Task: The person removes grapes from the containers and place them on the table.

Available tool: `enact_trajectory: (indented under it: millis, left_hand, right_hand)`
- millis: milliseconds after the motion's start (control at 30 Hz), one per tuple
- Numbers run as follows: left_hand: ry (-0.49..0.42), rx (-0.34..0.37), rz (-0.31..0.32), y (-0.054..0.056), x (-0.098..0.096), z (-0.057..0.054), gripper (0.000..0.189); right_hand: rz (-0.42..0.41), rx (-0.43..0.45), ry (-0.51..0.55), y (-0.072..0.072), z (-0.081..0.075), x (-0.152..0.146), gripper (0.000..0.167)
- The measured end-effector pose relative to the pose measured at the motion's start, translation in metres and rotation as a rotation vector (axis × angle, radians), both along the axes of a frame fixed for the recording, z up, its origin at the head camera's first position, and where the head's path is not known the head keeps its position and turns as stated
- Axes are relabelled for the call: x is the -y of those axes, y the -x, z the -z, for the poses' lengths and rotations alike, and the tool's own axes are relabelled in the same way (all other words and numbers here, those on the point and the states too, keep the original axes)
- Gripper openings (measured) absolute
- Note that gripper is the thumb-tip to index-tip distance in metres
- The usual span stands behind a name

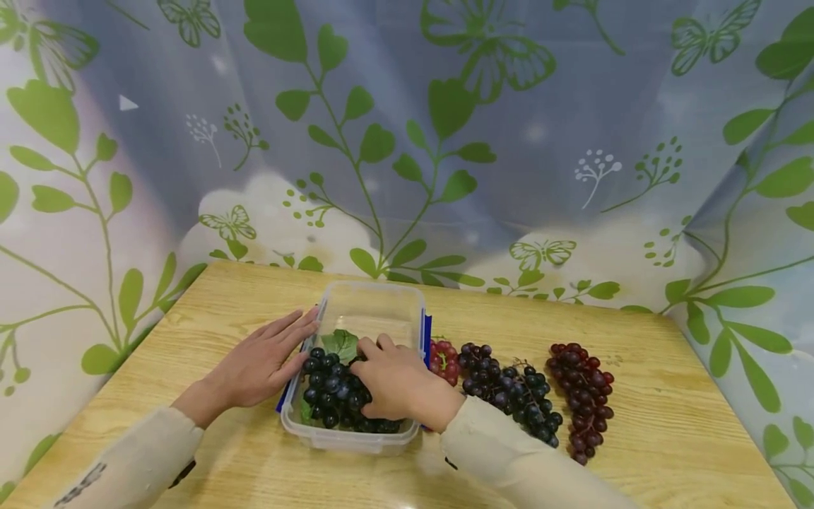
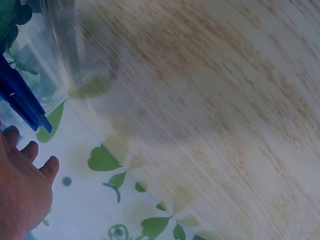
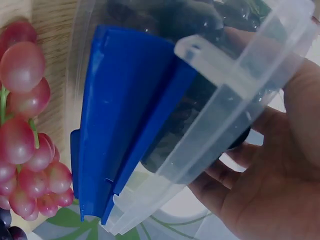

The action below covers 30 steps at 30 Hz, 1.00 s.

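A clear plastic food container (image 1: 375,288) with blue side latches stands on the table, its top uncovered. Inside its near half lies a bunch of black grapes (image 1: 332,389) with a green leaf (image 1: 341,344). My right hand (image 1: 394,378) reaches over the right rim, fingers bent down around the bunch; its fingertips are partly hidden among the grapes. At the left rim, my left hand (image 1: 254,364) rests with fingers extended against the container's side. In the left wrist view, left fingers (image 2: 31,150) show near a blue latch (image 2: 22,97). Another blue latch (image 3: 125,110) hangs unfastened in the right wrist view.
Right of the container lie a bunch of pinkish-red grapes (image 1: 444,362), dark grapes (image 1: 509,389) and a long dark-red bunch (image 1: 581,396). The wooden table (image 1: 674,424) ends at a patterned cloth (image 1: 394,141) behind and at the sides.
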<state>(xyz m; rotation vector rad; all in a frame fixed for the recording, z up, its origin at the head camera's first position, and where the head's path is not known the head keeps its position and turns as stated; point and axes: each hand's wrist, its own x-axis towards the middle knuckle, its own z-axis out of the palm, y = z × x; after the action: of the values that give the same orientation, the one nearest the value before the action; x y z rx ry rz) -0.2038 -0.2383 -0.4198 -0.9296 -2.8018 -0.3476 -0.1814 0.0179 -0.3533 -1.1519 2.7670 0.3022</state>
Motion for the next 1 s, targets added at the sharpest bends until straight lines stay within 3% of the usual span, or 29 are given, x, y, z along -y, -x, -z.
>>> enact_trajectory:
  millis: [300,500,667,1000]
  left_hand:
    - [-0.009,-0.015,0.006,0.000,0.002,0.001,0.052]
    - [-0.015,-0.009,0.009,0.000,0.000,0.002,0.052]
    - [-0.015,-0.007,0.005,-0.001,0.000,0.003,0.052]
    - [-0.019,-0.003,0.004,0.000,0.000,0.002,0.052]
  right_hand:
    - [0.058,-0.018,-0.071,0.000,0.004,0.012,0.063]
    - [0.015,-0.057,-0.136,0.000,0.004,0.012,0.057]
    - [-0.005,-0.089,-0.150,0.002,0.006,0.014,0.067]
    - [0.138,-0.064,-0.135,0.004,0.010,0.020,0.071]
